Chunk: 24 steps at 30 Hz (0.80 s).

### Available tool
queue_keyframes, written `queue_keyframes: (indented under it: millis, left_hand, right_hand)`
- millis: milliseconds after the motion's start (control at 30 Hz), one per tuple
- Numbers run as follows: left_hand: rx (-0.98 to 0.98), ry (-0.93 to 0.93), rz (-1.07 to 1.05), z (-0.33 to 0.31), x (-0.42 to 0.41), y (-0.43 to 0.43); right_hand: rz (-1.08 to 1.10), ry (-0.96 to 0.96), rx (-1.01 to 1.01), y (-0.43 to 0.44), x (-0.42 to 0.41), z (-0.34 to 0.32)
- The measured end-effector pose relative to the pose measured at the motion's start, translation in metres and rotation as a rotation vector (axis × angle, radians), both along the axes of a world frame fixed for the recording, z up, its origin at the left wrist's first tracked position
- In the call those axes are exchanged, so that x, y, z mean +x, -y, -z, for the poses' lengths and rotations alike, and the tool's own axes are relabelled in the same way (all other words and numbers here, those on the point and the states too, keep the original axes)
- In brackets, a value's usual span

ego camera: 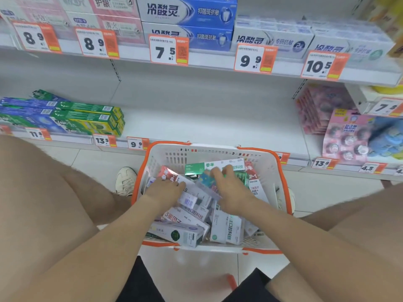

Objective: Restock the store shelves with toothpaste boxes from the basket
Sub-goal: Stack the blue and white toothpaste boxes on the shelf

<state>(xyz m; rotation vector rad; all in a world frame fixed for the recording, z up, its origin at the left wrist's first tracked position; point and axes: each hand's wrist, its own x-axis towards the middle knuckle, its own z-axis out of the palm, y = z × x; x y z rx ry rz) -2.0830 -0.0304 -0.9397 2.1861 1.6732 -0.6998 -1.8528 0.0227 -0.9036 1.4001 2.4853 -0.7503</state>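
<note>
A white basket (pixel 152 158) with orange rim sits on the floor between my knees, filled with several toothpaste boxes (pixel 192 216) lying jumbled. Both my hands are inside it. My left hand (pixel 162 191) lies palm down on a red-and-white box (pixel 166 172) at the basket's left side. My right hand (pixel 231 188) has its fingers curled on a green-and-white box (pixel 197 167) and a small blue-green box (pixel 206 177) near the far wall; whether it grips them is unclear. The lower shelf (pixel 207 125) in front is bare in its middle.
Green and blue toothpaste boxes (pixel 87 120) are stacked on the lower shelf's left. Pink packs (pixel 346 136) hang at the right. The upper shelf (pixel 207 62) holds blue and white boxes behind price tags. My knees flank the basket; a white shoe (pixel 125 180) rests left of it.
</note>
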Motion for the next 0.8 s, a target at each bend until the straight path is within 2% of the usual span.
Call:
queue_keyframes:
  millis: [67,167,267,333,400,467,567,700,800]
  left_hand:
    - [0.03,0.073,-0.065,-0.001,-0.002,-0.003]
    - [0.067,0.334,-0.276,-0.012,-0.002,-0.017]
    - [0.117,0.725,-0.536,-0.047,0.004,-0.032]
    - [0.156,0.983,-0.724,-0.071,0.006,-0.038]
    - [0.092,1.171,-0.912,-0.083,0.004,-0.042]
    - [-0.025,1.334,-1.063,-0.09,0.004,-0.042]
    - [-0.108,1.475,-1.136,-0.104,0.012,-0.041]
    - [-0.107,1.528,-1.093,-0.125,0.028,-0.039]
    - [-0.014,1.474,-1.061,-0.139,0.035,-0.041]
  right_hand:
    - [0.267,-0.196,-0.202,-0.016,0.002,-0.012]
    - [0.635,-0.56,-0.577,-0.04,0.008,-0.04]
    - [0.769,-0.935,-0.852,-0.055,0.014,-0.07]
    - [0.784,-1.067,-0.926,-0.061,0.017,-0.083]
    - [0.797,-1.077,-0.945,-0.065,0.018,-0.093]
    - [0.773,-0.998,-0.923,-0.065,0.017,-0.102]
    - [0.716,-0.904,-0.73,-0.063,0.015,-0.112]
    - [0.628,-0.844,-0.47,-0.06,0.014,-0.133]
    - [0.597,-0.801,-0.341,-0.056,0.015,-0.154]
